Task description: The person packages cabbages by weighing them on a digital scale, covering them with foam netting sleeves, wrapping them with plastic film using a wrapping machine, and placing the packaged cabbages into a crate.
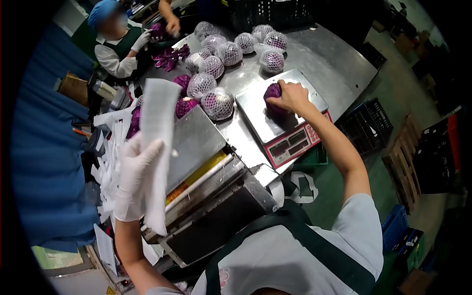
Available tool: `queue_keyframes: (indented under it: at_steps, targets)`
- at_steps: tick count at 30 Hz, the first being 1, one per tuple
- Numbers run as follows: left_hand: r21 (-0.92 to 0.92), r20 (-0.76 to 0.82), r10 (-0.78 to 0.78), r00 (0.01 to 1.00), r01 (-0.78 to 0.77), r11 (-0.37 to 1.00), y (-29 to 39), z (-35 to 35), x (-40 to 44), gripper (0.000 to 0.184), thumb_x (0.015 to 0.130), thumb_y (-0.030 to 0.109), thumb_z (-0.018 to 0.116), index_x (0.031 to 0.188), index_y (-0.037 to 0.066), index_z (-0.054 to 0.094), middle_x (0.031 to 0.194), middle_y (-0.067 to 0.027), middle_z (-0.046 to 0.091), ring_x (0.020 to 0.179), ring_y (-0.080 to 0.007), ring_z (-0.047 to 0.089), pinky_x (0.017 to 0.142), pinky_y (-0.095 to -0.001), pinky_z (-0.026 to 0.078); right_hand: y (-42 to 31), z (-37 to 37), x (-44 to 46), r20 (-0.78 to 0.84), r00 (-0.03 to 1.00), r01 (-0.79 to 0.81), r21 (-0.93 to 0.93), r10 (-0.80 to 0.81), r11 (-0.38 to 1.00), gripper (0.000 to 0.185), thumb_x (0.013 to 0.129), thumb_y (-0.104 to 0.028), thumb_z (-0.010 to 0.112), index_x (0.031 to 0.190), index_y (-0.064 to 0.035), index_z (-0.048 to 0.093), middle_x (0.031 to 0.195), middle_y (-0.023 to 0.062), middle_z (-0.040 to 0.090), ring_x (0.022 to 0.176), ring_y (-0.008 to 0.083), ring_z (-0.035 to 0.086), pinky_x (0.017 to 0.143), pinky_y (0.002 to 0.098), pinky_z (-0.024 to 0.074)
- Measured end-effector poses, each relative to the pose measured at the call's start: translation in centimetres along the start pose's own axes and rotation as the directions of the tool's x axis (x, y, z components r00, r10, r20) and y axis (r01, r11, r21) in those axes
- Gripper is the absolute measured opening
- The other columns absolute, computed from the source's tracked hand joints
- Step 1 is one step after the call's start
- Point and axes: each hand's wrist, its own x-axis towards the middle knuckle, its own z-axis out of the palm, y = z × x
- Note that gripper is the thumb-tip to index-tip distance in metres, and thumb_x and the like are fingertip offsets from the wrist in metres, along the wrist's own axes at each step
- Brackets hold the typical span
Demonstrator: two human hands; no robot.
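Observation:
My gloved left hand (135,172) grips a long white foam net sleeve (160,110), held upright over the left side of the wrapping machine (196,147). My bare right hand (293,98) has its fingers around a purple cabbage (273,93) on the steel plate of a red electronic scale (295,142). Whether that cabbage bears on the plate or is slightly raised, I cannot tell. Left of the scale stand several cabbages in white foam nets (218,103). Bare purple cabbages (186,106) lie beside them, partly hidden by the sleeve.
A pile of white foam sleeves (109,172) lies at the left. Across the steel table (334,59), a co-worker in a blue cap (118,44) holds a cabbage near loose purple leaves (171,57). A black crate (270,14) stands at the back; a wooden pallet (405,162) is at right.

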Motion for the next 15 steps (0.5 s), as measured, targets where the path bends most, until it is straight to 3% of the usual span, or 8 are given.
queue_keyframes:
  at_steps: [4,7,8,9,10,11,13,15]
  targets:
    - [-0.079,0.098,-0.132,0.986,0.14,0.987,-1.8,4.0,-4.2,0.034,0.079,0.025,0.068,0.098,-0.001,0.059,0.071,-0.0078,0.065,0.059,-0.0104,0.06,0.054,-0.0205,0.049,0.7,-0.8,-0.1,0.01,1.0,0.025,0.054,-0.025,0.998,0.08,0.06,-0.064,0.068,0.114,-0.0063,0.053,0.098,0.0208,0.062,0.093,0.0395,0.059,0.074,0.048,0.0486]
    - [-0.061,0.226,-0.208,0.952,0.227,0.972,-2.7,5.7,-5.3,0.032,0.08,0.022,0.068,0.1,-0.002,0.059,0.074,-0.0069,0.065,0.061,-0.01,0.061,0.054,-0.0202,0.049,1.1,-1.5,-2.1,-0.236,0.945,0.251,0.072,-0.228,0.965,0.073,0.07,-0.059,0.064,0.119,-0.0059,0.052,0.103,0.0215,0.06,0.096,0.039,0.058,0.077,0.0473,0.0482]
    - [-0.062,0.245,-0.205,0.948,0.226,0.972,-3.5,6.1,-5.4,0.03,0.082,0.017,0.067,0.105,-0.001,0.059,0.081,-0.0042,0.064,0.066,-0.0075,0.059,0.058,-0.0199,0.047,1.0,-1.0,-2.3,-0.335,0.883,0.422,0.256,-0.329,0.87,0.071,0.074,-0.056,0.063,0.122,-0.0051,0.051,0.104,0.0224,0.059,0.098,0.0349,0.058,0.079,0.0445,0.0486]
    - [0.003,0.274,-0.235,0.932,0.244,0.97,-3.6,6.5,-5.5,0.031,0.082,0.019,0.067,0.105,-0.001,0.059,0.082,-0.0038,0.064,0.065,-0.0069,0.058,0.057,-0.0201,0.046,-1.6,-5.9,-5.8,0.0,0.959,0.248,0.492,-0.285,0.835,0.07,0.076,-0.053,0.063,0.124,-0.0042,0.05,0.11,0.0239,0.057,0.099,0.0301,0.059,0.082,0.0397,0.0484]
    - [0.028,0.287,-0.231,0.93,0.233,0.972,-3.9,7.0,-5.5,0.032,0.082,0.02,0.067,0.105,0.0,0.059,0.082,-0.0036,0.064,0.065,-0.007,0.058,0.057,-0.0202,0.046,-2.4,-6.3,-7.8,-0.027,0.912,0.268,0.794,-0.408,0.546,0.068,0.078,-0.051,0.063,0.126,-0.005,0.05,0.113,0.022,0.058,0.099,0.0284,0.061,0.085,0.0374,0.0479]
    - [0.053,0.301,-0.228,0.926,0.223,0.973,-4.2,7.7,-5.5,0.033,0.083,0.022,0.067,0.105,0.0,0.059,0.082,-0.0035,0.064,0.064,-0.007,0.058,0.057,-0.0203,0.046,-3.5,-6.6,-9.7,-0.01,0.874,0.207,0.912,-0.486,0.353,0.063,0.078,-0.045,0.065,0.124,-0.005,0.051,0.112,0.0196,0.06,0.098,0.0256,0.062,0.088,0.0362,0.0476]
    - [0.087,0.327,-0.272,0.905,0.258,0.962,-3.7,9.2,-5.5,0.032,0.084,0.022,0.066,0.106,0.0,0.059,0.082,-0.0032,0.064,0.067,-0.0074,0.058,0.059,-0.0206,0.046,-5.3,-8.3,-13.6,0.008,0.814,0.169,0.953,-0.58,0.25,0.049,0.078,-0.012,0.07,0.122,-0.0017,0.052,0.109,0.0118,0.059,0.09,0.014,0.06,0.077,0.0259,0.0521]
    - [0.105,0.397,-0.238,0.887,0.214,0.971,-3.3,10.2,-5.1,0.03,0.083,0.02,0.067,0.105,0.001,0.06,0.083,-0.003,0.064,0.07,-0.0076,0.058,0.062,-0.0207,0.046,-6.1,-7.4,-15.1,0.051,0.869,0.04,0.984,-0.493,0.172,0.034,0.08,-0.011,0.069,0.109,0.0016,0.059,0.094,0.0077,0.063,0.078,0.0105,0.061,0.068,0.0232,0.0524]
